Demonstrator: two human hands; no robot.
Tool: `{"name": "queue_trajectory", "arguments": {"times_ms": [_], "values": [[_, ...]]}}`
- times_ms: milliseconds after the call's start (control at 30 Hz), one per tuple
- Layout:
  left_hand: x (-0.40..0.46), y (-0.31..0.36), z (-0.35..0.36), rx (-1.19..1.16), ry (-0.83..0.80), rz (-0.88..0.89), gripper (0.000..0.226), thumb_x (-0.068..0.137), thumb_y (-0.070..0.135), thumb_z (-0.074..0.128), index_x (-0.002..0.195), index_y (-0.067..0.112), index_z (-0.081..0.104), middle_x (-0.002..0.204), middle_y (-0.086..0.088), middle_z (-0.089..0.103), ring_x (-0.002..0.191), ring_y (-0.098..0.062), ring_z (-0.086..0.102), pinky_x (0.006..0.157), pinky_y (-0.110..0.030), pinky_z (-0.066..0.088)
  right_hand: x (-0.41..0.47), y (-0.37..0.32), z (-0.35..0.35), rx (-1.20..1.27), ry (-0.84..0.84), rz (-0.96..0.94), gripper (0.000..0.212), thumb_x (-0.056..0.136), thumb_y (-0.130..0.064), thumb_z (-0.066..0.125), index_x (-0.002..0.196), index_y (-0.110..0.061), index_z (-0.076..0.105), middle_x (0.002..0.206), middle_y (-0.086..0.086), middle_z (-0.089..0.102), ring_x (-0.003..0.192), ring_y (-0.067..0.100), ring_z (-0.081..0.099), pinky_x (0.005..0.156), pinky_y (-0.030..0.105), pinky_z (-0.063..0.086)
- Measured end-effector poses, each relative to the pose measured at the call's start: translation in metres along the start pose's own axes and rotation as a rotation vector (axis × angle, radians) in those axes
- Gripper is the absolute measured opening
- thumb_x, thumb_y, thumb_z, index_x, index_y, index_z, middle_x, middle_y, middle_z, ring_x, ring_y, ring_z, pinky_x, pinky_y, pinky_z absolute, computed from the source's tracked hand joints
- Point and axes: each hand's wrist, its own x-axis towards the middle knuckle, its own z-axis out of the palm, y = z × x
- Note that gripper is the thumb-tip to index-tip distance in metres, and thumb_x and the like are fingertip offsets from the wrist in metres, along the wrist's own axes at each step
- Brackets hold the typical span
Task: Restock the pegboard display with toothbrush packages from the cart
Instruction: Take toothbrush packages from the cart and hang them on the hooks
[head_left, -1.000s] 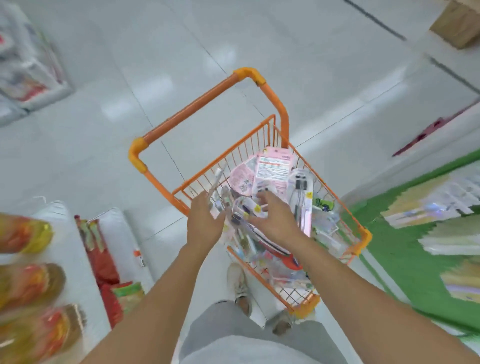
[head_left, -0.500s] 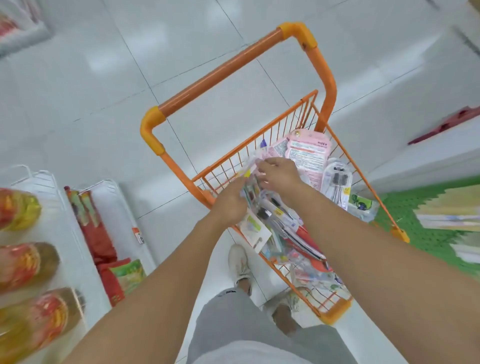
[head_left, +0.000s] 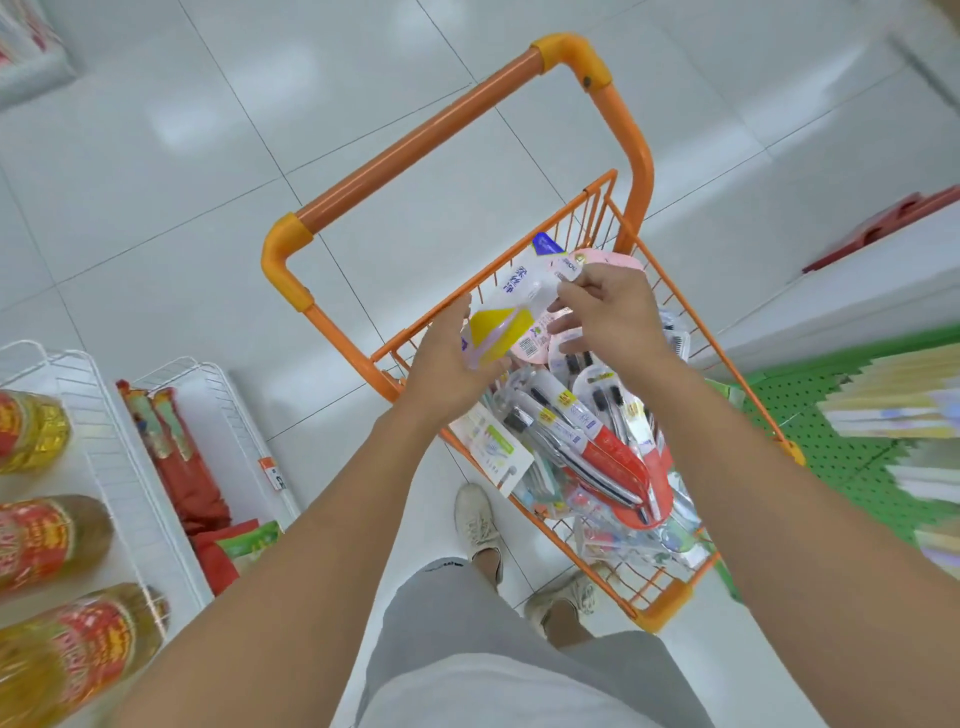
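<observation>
Both hands are busy over the cart. The left hand (head_left: 451, 358) is cupped under a toothbrush package with a yellow card (head_left: 501, 332), fingers curled round its lower end, so it's carrying the weight. The right hand (head_left: 608, 306) is pinching the top of a clear package with blue print (head_left: 527, 283) between thumb and fingertips, right up at the hang-tab end. My guess is that's deliberate: hold it by the tab and it's already oriented for sliding onto a peg. Whether those two are separate packs or stacked together I can't quite tell, they overlap.

Both are lifted just above the orange cart (head_left: 587, 208), over its handle end. Underneath, the basket holds a loose heap of toothbrush packages (head_left: 597, 441), lying every which way, a red-backed one on top, so there's plenty left to hang. Picking from the top makes sense, otherwise the pile would snag.

The green pegboard (head_left: 831, 441) is off to the right, near the cart, with blurry hanging stock. On the left is a white wire shelf (head_left: 119, 467) with oil bottles (head_left: 47, 535) and red snack bags (head_left: 176, 457). Cart parked between the two keeps the reach short.
</observation>
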Motion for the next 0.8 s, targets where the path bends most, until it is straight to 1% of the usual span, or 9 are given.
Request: {"name": "queue_trajectory", "arguments": {"times_ms": [100,167,333,400,467,533,600,700,800], "values": [[0.004,0.019,-0.005,0.095,-0.012,0.059,0.023,0.083,0.033,0.08,0.097,0.024,0.063,0.089,0.008,0.065,0.085,-0.014,0.062,0.061,-0.006,0.036,-0.016,-0.008,-0.026,0.132,-0.072,-0.022,0.019,0.1,-0.018,0.061,0.093,-0.001,0.066,0.092,0.012,0.074,0.068,0.021,0.071,0.055,0.031,0.057],[-0.001,0.024,-0.009,0.136,0.046,0.093,0.026,0.085,0.03,0.079,0.072,0.022,0.057,0.065,0.009,0.052,0.06,-0.008,0.049,0.051,-0.013,0.032,-0.028,-0.001,-0.027,0.143,-0.041,0.109,0.023,0.099,-0.028,0.065,0.099,-0.005,0.067,0.094,0.011,0.074,0.068,0.021,0.069,0.057,0.033,0.058],[-0.016,0.009,-0.022,-0.073,0.289,-0.019,0.018,0.083,0.027,0.078,0.078,0.017,0.063,0.07,0.001,0.062,0.067,-0.019,0.057,0.061,-0.025,0.04,-0.071,0.034,0.024,-0.632,-0.487,0.281,0.055,0.085,-0.054,0.074,0.075,-0.002,0.059,0.085,0.02,0.068,0.077,0.035,0.071,0.069,0.044,0.057],[-0.023,0.003,-0.027,-0.093,0.295,-0.036,0.017,0.083,0.023,0.078,0.079,0.016,0.064,0.072,0.0,0.065,0.068,-0.02,0.06,0.064,-0.028,0.044,-0.08,0.052,0.044,-0.575,-0.41,0.292,0.043,0.079,-0.039,0.082,0.074,-0.004,0.059,0.074,0.012,0.066,0.071,0.032,0.07,0.066,0.042,0.058],[-0.03,-0.002,-0.03,-0.079,0.282,-0.027,0.018,0.084,0.025,0.077,0.085,0.012,0.066,0.079,-0.007,0.071,0.075,-0.028,0.067,0.068,-0.038,0.053,-0.082,0.062,0.052,-0.543,-0.322,0.229,0.022,0.081,-0.017,0.074,0.099,-0.007,0.067,0.096,0.011,0.071,0.081,0.03,0.071,0.073,0.046,0.061],[-0.036,-0.005,-0.032,-0.09,0.252,-0.008,0.013,0.084,0.029,0.073,0.089,0.019,0.066,0.086,-0.012,0.073,0.084,-0.033,0.069,0.076,-0.047,0.058,-0.083,0.055,0.045,-0.302,-0.329,0.29,0.035,0.086,-0.003,0.061,0.118,-0.015,0.066,0.108,0.009,0.068,0.078,0.027,0.07,0.068,0.044,0.063],[-0.04,-0.002,-0.033,-0.118,0.2,0.012,0.01,0.088,0.025,0.071,0.093,0.033,0.067,0.092,-0.011,0.074,0.084,-0.03,0.07,0.078,-0.047,0.059,-0.087,0.038,0.024,0.057,-0.387,0.442,0.029,0.091,0.001,0.057,0.115,-0.01,0.07,0.103,0.008,0.066,0.065,0.023,0.069,0.059,0.036,0.062],[-0.043,0.015,-0.029,-0.162,0.037,0.035,0.011,0.093,0.025,0.07,0.101,0.033,0.07,0.086,0.018,0.073,0.081,-0.003,0.067,0.075,-0.03,0.054,-0.095,0.012,-0.023,0.5,-0.409,0.59,0.02,0.094,-0.003,0.058,0.107,0.004,0.072,0.076,0.011,0.065,0.06,0.02,0.071,0.055,0.03,0.062],[-0.048,0.046,-0.019,-0.177,-0.28,0.046,0.013,0.093,0.036,0.069,0.103,0.031,0.074,0.095,0.016,0.074,0.085,0.001,0.068,0.081,-0.023,0.051,-0.101,0.0,-0.071,0.896,-0.319,0.646,0.023,0.096,-0.006,0.049,0.1,0.012,0.064,0.062,0.013,0.061,0.06,0.023,0.072,0.05,0.024,0.06]]}}
